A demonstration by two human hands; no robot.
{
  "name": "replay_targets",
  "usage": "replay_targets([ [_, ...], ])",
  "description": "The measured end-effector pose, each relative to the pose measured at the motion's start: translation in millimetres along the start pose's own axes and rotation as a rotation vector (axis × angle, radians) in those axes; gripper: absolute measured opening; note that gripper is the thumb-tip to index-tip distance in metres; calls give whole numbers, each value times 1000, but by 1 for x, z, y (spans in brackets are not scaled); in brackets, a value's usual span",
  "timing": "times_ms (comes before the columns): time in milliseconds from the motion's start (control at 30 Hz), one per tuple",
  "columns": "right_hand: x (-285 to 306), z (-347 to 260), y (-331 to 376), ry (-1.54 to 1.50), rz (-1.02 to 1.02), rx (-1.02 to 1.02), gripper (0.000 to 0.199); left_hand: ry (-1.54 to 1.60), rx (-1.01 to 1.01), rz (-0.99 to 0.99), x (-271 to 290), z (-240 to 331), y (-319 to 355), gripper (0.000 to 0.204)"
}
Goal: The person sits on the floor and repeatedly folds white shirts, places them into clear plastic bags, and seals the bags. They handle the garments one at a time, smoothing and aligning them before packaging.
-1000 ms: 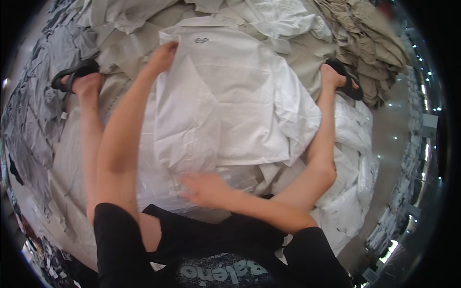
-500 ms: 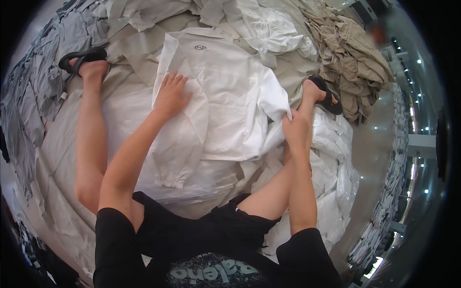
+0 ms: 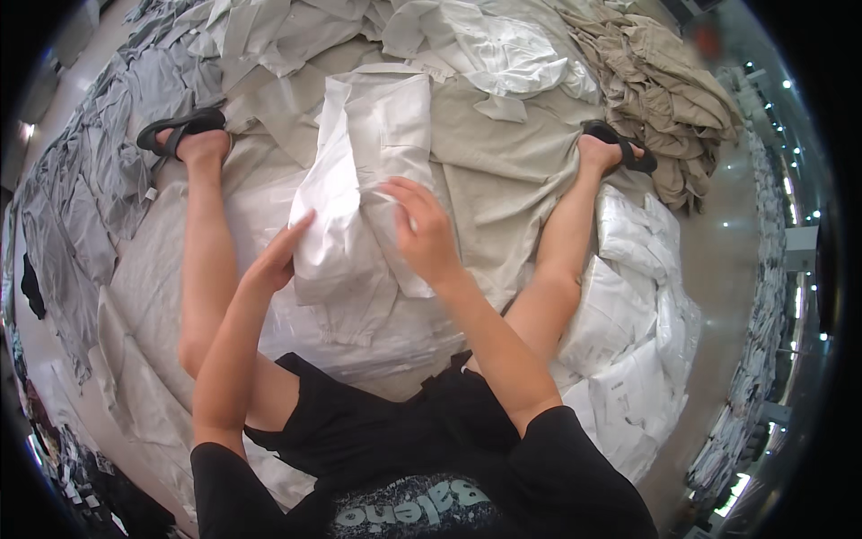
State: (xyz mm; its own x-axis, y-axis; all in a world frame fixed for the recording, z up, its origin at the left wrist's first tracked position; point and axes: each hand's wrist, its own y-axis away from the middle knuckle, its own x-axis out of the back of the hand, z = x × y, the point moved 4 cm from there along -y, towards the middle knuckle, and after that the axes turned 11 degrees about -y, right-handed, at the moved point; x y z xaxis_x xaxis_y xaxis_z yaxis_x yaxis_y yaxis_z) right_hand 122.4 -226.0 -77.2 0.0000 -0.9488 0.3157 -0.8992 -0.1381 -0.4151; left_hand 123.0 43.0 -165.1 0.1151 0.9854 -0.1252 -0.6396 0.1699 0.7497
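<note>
A white long-sleeved jacket lies between my legs, its right part folded over to the left in a narrow panel. One gathered cuff sticks out below the folded part. Against the left edge of the folded layer rests my left hand, its fingers stretched out along the cloth. My right hand is over the jacket's right side, fingers apart and slightly bent, fingertips beside the raised fold. Nothing shows gripped in it. Beneath the jacket lies a stack of clear plastic-wrapped white pieces.
White garments in clear plastic bags are piled beyond my right leg. Brown garments heap at the far right, grey ones at the left, white ones at the back. A beige cloth covers the floor. My sandalled feet flank the jacket.
The jacket's right side, spread flat before, now lies folded over to the left. My right hand has let go of the sleeve and moved left; my left hand has come down along the left edge.
</note>
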Motion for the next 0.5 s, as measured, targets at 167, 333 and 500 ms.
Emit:
replay_targets([
  [167, 20, 47, 73, 301, -28, -146, 48, 254, -214, -260, -1, 54, 30, 71],
  [333, -52, 49, 89, 7, 78, -124, 57, 416, -284, -496, -37, 69, 68, 68],
  [500, -95, 109, 125, 515, -159, 26, 59, -317, -368, -68, -57, 30, 57, 101],
])
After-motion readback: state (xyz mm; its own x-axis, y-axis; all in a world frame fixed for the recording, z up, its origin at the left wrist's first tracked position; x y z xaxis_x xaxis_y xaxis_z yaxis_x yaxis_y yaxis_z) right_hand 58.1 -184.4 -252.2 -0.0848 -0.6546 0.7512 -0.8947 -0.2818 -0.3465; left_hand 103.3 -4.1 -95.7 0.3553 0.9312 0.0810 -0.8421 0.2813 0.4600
